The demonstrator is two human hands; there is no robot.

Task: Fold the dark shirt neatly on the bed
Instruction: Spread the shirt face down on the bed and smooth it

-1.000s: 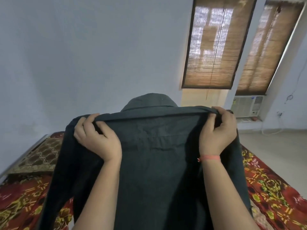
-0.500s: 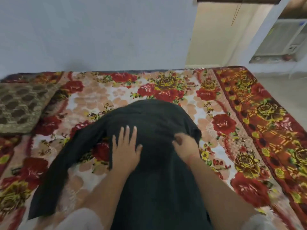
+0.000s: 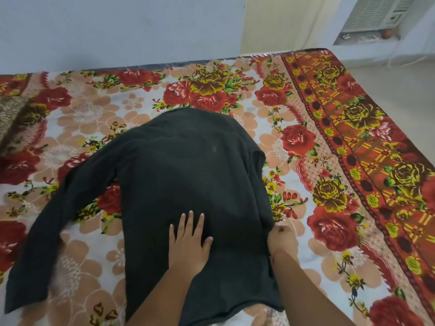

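Note:
The dark shirt (image 3: 188, 170) lies back-up on the bed (image 3: 329, 255), collar end towards the far wall. Its left sleeve stretches out down to the near left; its right sleeve is tucked along the right side. My left hand (image 3: 188, 241) rests flat on the shirt's lower back, fingers spread. My right hand (image 3: 281, 238) is at the shirt's right edge with its fingers curled against the fabric; whether it pinches the edge is hard to tell.
A floral red, peach and white blanket covers the bed. A brown patterned pillow (image 3: 10, 118) lies at the far left. The bed's right edge (image 3: 400, 128) drops to a pale floor. A window air conditioner (image 3: 376, 12) sits in the far right wall.
The shirt, held up by its shoulders a second ago, now lies on the bed. Both hands have slid down from the shoulder area to the lower body and right edge.

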